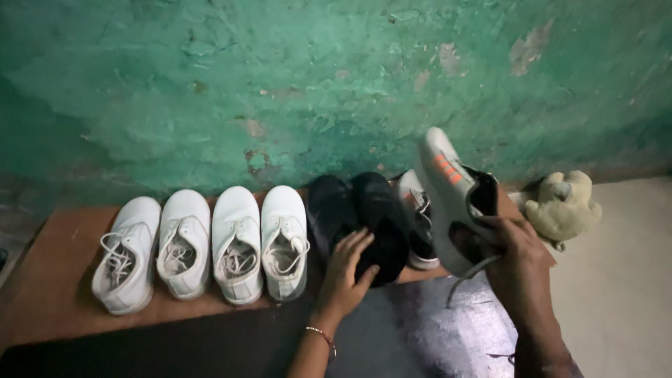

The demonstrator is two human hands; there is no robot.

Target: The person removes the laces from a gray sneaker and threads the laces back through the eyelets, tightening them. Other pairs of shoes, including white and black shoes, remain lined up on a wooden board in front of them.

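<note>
My right hand [518, 262] holds a white sneaker [448, 189] with orange stripes, lifted and tilted toe-up toward the green wall, its lace dangling. My left hand [346, 269], with a thin bracelet on the wrist, rests fingers spread on the heel of a black shoe [381, 224]. A second black shoe [329, 210] sits beside it on the left. Another white sneaker [418, 217] lies partly hidden behind the lifted one. All stand on a brown board [49, 280].
Several white lace-up shoes [210, 245] line the board to the left, toes to the peeling green wall [280, 84]. A beige stuffed toy [563, 206] lies at the right by the wall. Dark floor [420, 329] lies under my arms, pale floor [623, 294] at right.
</note>
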